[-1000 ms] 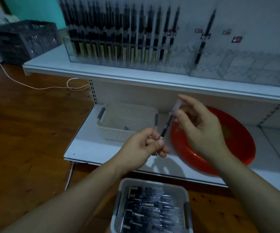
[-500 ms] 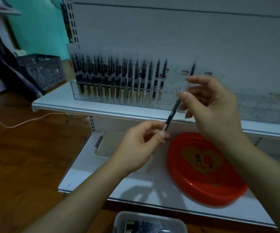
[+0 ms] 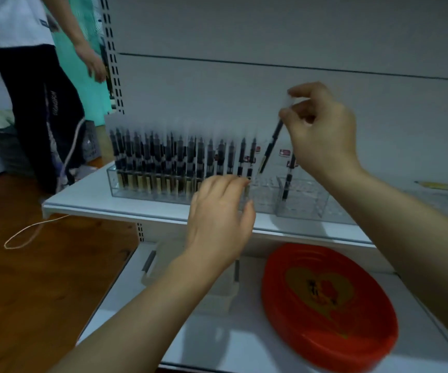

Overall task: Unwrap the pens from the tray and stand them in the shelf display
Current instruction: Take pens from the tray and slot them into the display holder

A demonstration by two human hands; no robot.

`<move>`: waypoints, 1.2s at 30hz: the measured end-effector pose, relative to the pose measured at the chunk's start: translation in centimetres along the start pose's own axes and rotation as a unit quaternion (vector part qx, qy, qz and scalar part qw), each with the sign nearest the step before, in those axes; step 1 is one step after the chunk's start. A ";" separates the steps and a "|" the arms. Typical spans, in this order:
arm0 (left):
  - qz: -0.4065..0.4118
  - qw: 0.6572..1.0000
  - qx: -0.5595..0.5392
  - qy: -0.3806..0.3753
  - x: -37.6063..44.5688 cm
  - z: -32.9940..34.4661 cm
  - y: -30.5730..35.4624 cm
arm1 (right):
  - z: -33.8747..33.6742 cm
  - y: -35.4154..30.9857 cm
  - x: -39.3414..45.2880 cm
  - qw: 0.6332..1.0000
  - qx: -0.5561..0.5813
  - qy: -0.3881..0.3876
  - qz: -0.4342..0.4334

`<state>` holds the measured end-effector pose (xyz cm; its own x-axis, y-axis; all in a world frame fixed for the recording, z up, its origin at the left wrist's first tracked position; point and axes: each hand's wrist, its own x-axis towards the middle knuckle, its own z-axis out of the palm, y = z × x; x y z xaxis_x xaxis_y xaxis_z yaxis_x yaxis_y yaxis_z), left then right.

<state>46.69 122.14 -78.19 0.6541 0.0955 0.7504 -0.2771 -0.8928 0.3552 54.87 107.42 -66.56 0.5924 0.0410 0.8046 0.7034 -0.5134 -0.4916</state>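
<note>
White shop shelving fills the background, with a clear acrylic pen display (image 3: 260, 196) on the upper shelf. Right hand (image 3: 322, 135) pinches the top end of a black pen (image 3: 270, 146), so the pen hangs from the grip toward 7 o'clock, long axis tilted, tip just above the empty slots right of the filled rows of pens (image 3: 180, 160). That hand's nearer; wrist is cocked, fingers curled down. Left hand (image 3: 219, 219) sits lower at about 8 o'clock from the grip, fingers loosely bent in front of the display; can't tell if it's holding anything. A red tray (image 3: 327, 305) sits on the lower shelf.
</note>
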 end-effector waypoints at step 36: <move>0.000 0.997 -0.068 0.035 0.5 0.0 -0.2 | -0.5 2.3 -2.0 0.974 -0.158 -0.042 -0.160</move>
<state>47.09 122.40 -77.89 0.6043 0.1304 0.7860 -0.3735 -0.8250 0.4240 55.15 105.73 -69.13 0.4024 0.3048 0.8632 0.7088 -0.7004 -0.0831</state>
